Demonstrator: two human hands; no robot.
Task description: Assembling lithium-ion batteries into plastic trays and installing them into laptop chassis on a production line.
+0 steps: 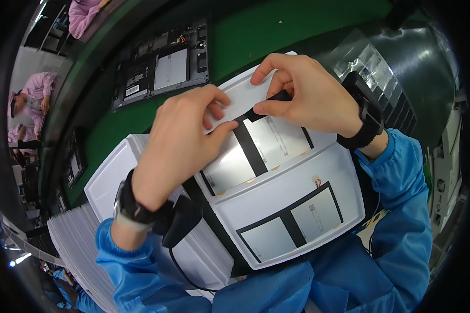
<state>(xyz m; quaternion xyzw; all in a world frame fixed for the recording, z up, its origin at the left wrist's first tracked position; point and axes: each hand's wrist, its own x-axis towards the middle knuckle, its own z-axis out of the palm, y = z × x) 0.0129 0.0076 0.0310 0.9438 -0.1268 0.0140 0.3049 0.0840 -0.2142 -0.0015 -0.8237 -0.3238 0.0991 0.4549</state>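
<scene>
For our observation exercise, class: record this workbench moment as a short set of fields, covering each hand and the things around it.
left hand: fingers pinching the black strip
right hand: pinching the strip's upper end
held over: white tray, silver battery packs in its pockets
beside: stack of white trays
behind: opened tablet on green belt

Two battery packs (263, 146), one tray (344, 172)

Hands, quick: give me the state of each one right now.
Left hand: closed, fingertips pinching the silver battery pack in the white tray.
Right hand: closed, pinching the pack's black strip.
</scene>
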